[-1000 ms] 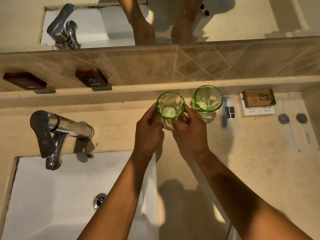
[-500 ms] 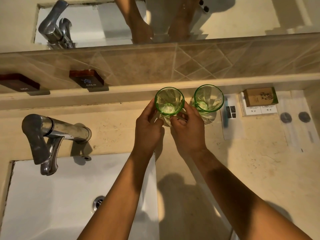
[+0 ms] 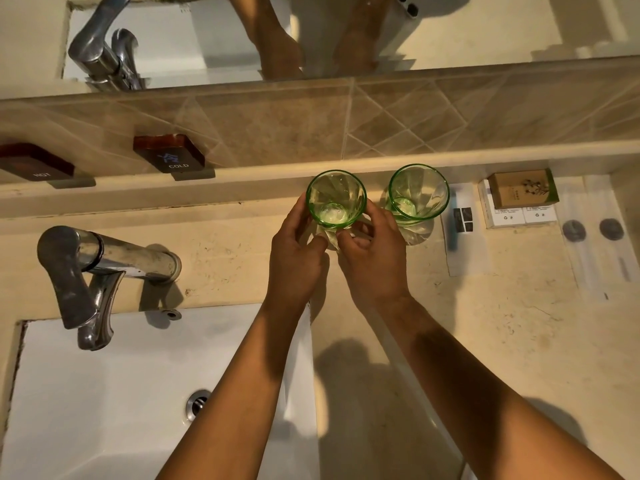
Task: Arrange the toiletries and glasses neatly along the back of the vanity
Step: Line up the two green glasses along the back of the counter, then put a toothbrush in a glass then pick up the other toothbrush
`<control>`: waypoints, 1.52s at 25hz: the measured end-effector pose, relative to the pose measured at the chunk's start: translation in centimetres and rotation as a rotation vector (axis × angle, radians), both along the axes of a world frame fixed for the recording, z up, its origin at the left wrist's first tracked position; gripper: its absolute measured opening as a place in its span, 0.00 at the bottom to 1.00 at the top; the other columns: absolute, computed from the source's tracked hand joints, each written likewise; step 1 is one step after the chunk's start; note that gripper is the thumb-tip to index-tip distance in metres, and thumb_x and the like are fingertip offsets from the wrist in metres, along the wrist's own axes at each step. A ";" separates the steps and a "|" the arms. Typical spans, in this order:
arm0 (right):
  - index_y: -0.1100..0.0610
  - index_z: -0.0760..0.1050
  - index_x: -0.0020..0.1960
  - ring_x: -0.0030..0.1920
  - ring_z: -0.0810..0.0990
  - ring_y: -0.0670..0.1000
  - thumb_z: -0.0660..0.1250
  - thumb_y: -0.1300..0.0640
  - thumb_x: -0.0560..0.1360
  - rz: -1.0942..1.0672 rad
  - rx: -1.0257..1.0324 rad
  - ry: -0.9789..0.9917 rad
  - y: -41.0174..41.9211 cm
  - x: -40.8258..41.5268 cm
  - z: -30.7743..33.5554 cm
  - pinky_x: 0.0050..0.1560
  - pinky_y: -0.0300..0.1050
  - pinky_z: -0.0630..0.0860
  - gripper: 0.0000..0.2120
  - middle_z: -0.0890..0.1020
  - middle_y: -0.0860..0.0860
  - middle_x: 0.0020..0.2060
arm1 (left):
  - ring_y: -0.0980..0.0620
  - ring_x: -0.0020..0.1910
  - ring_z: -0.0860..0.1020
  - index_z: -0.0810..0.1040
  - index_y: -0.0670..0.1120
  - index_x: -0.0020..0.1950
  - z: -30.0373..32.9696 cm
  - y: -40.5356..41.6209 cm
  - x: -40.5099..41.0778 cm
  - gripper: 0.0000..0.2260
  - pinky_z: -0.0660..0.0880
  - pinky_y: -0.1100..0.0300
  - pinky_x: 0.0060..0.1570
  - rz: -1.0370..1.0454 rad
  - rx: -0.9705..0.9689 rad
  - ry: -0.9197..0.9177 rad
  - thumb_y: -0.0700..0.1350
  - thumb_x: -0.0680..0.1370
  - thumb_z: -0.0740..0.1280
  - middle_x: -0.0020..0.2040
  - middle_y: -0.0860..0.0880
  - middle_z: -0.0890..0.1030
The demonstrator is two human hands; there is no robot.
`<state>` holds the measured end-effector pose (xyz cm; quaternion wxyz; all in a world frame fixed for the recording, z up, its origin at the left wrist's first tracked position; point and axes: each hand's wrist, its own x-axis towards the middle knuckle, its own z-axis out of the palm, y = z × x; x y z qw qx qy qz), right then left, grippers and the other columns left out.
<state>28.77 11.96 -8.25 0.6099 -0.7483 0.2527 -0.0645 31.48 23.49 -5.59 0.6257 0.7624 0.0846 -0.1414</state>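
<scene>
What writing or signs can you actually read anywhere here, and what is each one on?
"COLD", under a blue character: dark plaque on the tiled wall.
"HOT", faint: dark plaque at the far left.
Plant drawing with small print, too blurred to read: brown soap box.
Small symbols and print, too small to read: white boxes beneath it.
Black marks, unreadable: clear sachet beside the glasses.

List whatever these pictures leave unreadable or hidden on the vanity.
- Base of the left glass, head view: covered by the left hand and right hand, so whether it rests on the counter is unclear.
- Print on the brown box and the white packets beneath it: too small to read.
- Red tag: cut off by the left edge.
- Contents of the clear sachets: blurred.
</scene>
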 end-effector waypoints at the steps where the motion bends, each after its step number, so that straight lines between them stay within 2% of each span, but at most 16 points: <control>1: 0.45 0.71 0.70 0.60 0.80 0.42 0.71 0.55 0.74 -0.004 -0.002 -0.002 0.1 0.0 0.0 0.55 0.46 0.83 0.26 0.75 0.43 0.64 | 0.55 0.70 0.74 0.69 0.53 0.76 0.0 0.0 0.0 0.28 0.76 0.60 0.65 0.001 0.001 0.000 0.33 0.79 0.65 0.71 0.53 0.77; 3: 0.45 0.71 0.70 0.60 0.80 0.42 0.71 0.55 0.73 -0.005 -0.002 -0.004 0.2 0.0 0.0 0.55 0.46 0.83 0.26 0.75 0.43 0.64 | 0.56 0.70 0.74 0.69 0.52 0.76 0.1 0.0 -0.1 0.28 0.75 0.66 0.63 0.010 -0.003 -0.001 0.33 0.79 0.65 0.71 0.53 0.77; 6: 0.46 0.71 0.71 0.60 0.80 0.43 0.71 0.55 0.73 0.009 0.002 0.000 0.2 0.2 0.0 0.56 0.48 0.83 0.27 0.75 0.45 0.64 | 0.56 0.70 0.74 0.70 0.52 0.75 -0.1 0.1 0.0 0.27 0.75 0.62 0.65 0.025 -0.020 -0.003 0.34 0.79 0.66 0.70 0.54 0.77; 8: 0.48 0.70 0.72 0.61 0.80 0.43 0.71 0.57 0.74 0.024 0.007 0.005 0.0 0.3 0.0 0.57 0.49 0.82 0.28 0.75 0.46 0.65 | 0.56 0.70 0.73 0.69 0.53 0.75 -0.3 0.1 0.1 0.26 0.74 0.65 0.62 0.016 -0.007 0.007 0.36 0.79 0.67 0.71 0.54 0.76; 11: 0.53 0.67 0.74 0.61 0.80 0.45 0.70 0.60 0.74 0.051 0.017 0.052 -0.7 -0.7 0.5 0.58 0.40 0.80 0.30 0.76 0.51 0.67 | 0.56 0.70 0.73 0.65 0.52 0.77 -0.3 0.3 -0.8 0.28 0.73 0.66 0.58 0.016 0.009 0.069 0.38 0.79 0.68 0.74 0.52 0.73; 13: 0.57 0.70 0.72 0.53 0.79 0.46 0.67 0.60 0.73 0.058 -0.004 0.064 -1.5 -2.5 1.2 0.49 0.33 0.76 0.27 0.79 0.54 0.60 | 0.54 0.67 0.76 0.67 0.50 0.76 -0.3 0.7 -2.1 0.27 0.77 0.61 0.59 0.025 0.040 0.105 0.36 0.79 0.67 0.71 0.50 0.76; 15: 0.58 0.75 0.67 0.46 0.78 0.43 0.66 0.62 0.74 0.051 -0.059 0.083 -2.5 -5.4 2.3 0.48 0.31 0.72 0.21 0.80 0.53 0.54 | 0.54 0.60 0.80 0.74 0.49 0.71 -0.3 1.2 -4.2 0.21 0.79 0.51 0.60 0.009 0.088 0.131 0.37 0.78 0.66 0.63 0.51 0.81; 16: 0.56 0.77 0.65 0.46 0.78 0.40 0.66 0.63 0.75 0.042 -0.127 0.109 -3.0 -7.1 2.7 0.48 0.25 0.70 0.18 0.81 0.50 0.53 | 0.55 0.56 0.81 0.77 0.50 0.68 -0.3 1.3 -5.6 0.18 0.80 0.49 0.60 -0.010 0.106 0.156 0.39 0.78 0.67 0.59 0.53 0.83; 18: 0.54 0.79 0.61 0.47 0.79 0.39 0.67 0.63 0.76 0.029 -0.246 0.176 -4.1 -11.8 3.3 0.49 0.22 0.70 0.14 0.82 0.47 0.51 | 0.56 0.52 0.83 0.81 0.53 0.61 -0.3 1.3 -9.8 0.13 0.80 0.53 0.56 -0.086 0.142 0.207 0.42 0.78 0.67 0.53 0.55 0.85; 20: 0.56 0.80 0.60 0.49 0.80 0.44 0.68 0.63 0.77 0.018 -0.309 0.218 -5.3 -17.1 3.8 0.55 0.29 0.73 0.13 0.84 0.49 0.51 | 0.58 0.52 0.82 0.81 0.55 0.59 -0.6 1.1 -14.6 0.12 0.78 0.63 0.53 -0.199 0.178 0.202 0.42 0.78 0.67 0.52 0.57 0.85; 22: 0.56 0.81 0.59 0.50 0.81 0.48 0.69 0.62 0.76 0.008 -0.370 0.270 -6.5 -22.1 4.0 0.56 0.37 0.75 0.12 0.84 0.51 0.50 | 0.56 0.57 0.80 0.81 0.52 0.61 -1.0 0.7 -18.7 0.14 0.73 0.68 0.57 -0.347 0.298 0.110 0.40 0.78 0.66 0.57 0.55 0.83; 24: 0.55 0.81 0.58 0.49 0.81 0.48 0.70 0.60 0.76 -0.014 -0.405 0.321 -7.3 -26.6 3.9 0.55 0.38 0.74 0.10 0.84 0.51 0.50 | 0.51 0.64 0.76 0.80 0.46 0.63 -1.4 0.5 -21.7 0.15 0.64 0.68 0.64 -0.535 0.475 -0.123 0.36 0.78 0.65 0.63 0.48 0.80; 27: 0.54 0.81 0.52 0.44 0.80 0.48 0.71 0.56 0.76 -0.083 -0.436 0.434 -7.5 -31.5 3.4 0.48 0.37 0.73 0.05 0.84 0.50 0.44 | 0.39 0.68 0.73 0.80 0.37 0.61 -2.2 0.9 -23.7 0.16 0.65 0.57 0.70 -0.683 0.607 -0.383 0.31 0.74 0.66 0.65 0.38 0.78; 30: 0.50 0.78 0.46 0.39 0.80 0.46 0.71 0.46 0.75 -0.036 -0.449 0.590 -7.4 -34.5 2.6 0.37 0.33 0.70 0.08 0.82 0.46 0.39 | 0.34 0.68 0.71 0.78 0.32 0.62 -2.4 0.7 -24.1 0.18 0.67 0.49 0.70 -0.730 0.638 -0.410 0.30 0.71 0.66 0.65 0.33 0.75; 33: 0.50 0.77 0.43 0.37 0.78 0.43 0.71 0.37 0.71 0.051 -0.453 0.689 -6.5 -36.0 1.9 0.35 0.38 0.71 0.16 0.80 0.44 0.36 | 0.30 0.68 0.70 0.77 0.31 0.60 -2.4 -0.1 -24.7 0.18 0.70 0.41 0.67 -0.785 0.720 -0.432 0.30 0.71 0.66 0.66 0.30 0.74; 38: 0.49 0.75 0.39 0.32 0.77 0.43 0.70 0.40 0.74 0.039 -0.474 0.658 -5.2 -36.6 1.3 0.31 0.37 0.67 0.14 0.78 0.43 0.31 | 0.32 0.69 0.69 0.76 0.33 0.62 -2.5 -0.1 -26.3 0.19 0.69 0.42 0.67 -0.779 0.712 -0.398 0.33 0.71 0.67 0.68 0.33 0.72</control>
